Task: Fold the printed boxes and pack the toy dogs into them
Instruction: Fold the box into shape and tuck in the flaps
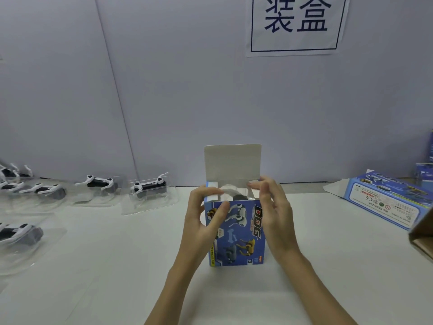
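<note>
Pale wall [187, 90], white table [117, 266]

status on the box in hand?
Left hand grips blue printed box, thumb on front. Right hand at the top right edge. Box upright, lid flap up, toy dog inside. Nothing blocking.

Even, cool, soft light, faint shadows, slight overall blur, wide-angle bending at edges
</note>
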{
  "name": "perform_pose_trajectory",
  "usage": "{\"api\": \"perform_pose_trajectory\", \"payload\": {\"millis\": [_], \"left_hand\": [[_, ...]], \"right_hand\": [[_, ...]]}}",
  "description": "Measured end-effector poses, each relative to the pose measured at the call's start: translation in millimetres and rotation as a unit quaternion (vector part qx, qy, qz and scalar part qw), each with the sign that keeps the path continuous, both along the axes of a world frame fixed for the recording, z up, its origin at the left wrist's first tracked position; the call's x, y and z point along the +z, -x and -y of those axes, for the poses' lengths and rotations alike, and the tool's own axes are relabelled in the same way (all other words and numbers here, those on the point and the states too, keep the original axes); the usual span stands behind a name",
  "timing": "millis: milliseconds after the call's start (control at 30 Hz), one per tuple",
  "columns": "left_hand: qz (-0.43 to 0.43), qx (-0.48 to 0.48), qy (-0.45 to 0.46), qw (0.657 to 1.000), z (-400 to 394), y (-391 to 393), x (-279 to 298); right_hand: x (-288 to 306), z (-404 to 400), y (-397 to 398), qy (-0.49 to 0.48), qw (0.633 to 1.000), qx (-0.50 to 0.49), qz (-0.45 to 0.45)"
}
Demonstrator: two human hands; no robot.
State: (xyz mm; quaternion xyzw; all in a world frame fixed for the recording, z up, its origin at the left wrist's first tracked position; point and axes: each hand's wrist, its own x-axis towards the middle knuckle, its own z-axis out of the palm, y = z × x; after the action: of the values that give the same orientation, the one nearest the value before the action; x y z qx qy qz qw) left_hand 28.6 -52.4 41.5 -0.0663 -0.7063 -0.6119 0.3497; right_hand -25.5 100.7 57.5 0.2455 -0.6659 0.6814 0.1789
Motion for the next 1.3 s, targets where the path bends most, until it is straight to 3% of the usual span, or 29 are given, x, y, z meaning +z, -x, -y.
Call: {"api": "perform_pose_trajectory", "payload": {"millis": [100, 300, 433, 600, 767, 1000, 1067, 1133, 1200, 1300], "left_hand": [[0.008, 0.029, 0.012, 0.999, 1, 2, 4], [0.018, -0.038, -0.084, 0.996, 2, 3, 12], [-0.032, -0.071, -0.087, 0.993, 6, 4, 14], [0.005, -0.052, 0.008, 0.999, 12, 4, 3], [0.021, -0.052, -0.032, 0.998, 7, 7, 1], [-0.036, -0.005, -0.027, 0.999, -3, 7, -4], [-0.056, 0.107, 0.017, 0.993, -5, 6, -8], [-0.067, 0.207, 0.134, 0.967, -4, 6, -13], [-0.051, 0.236, 0.258, 0.936, -6, 5, -13], [-0.022, 0.268, 0.338, 0.902, -8, 5, -13]], "right_hand": [[1, 2, 4, 0.019, 1.000, -0.005, 0.000], [7, 3, 5, 0.147, 0.983, 0.093, 0.058], [6, 2, 7, 0.114, 0.988, 0.096, 0.030], [-4, -1, 6, 0.127, 0.984, 0.111, 0.052], [-9, 2, 4, 0.043, 0.995, 0.088, 0.015], [-11, 5, 1, -0.022, 0.999, 0.000, -0.038], [-12, 10, -3, 0.009, 0.998, -0.046, -0.038], [-12, 17, -8, 0.077, 0.995, -0.059, -0.004], [-13, 22, -13, 0.148, 0.987, -0.019, 0.057], [-19, 28, -12, 0.165, 0.973, 0.070, 0.148]]}}
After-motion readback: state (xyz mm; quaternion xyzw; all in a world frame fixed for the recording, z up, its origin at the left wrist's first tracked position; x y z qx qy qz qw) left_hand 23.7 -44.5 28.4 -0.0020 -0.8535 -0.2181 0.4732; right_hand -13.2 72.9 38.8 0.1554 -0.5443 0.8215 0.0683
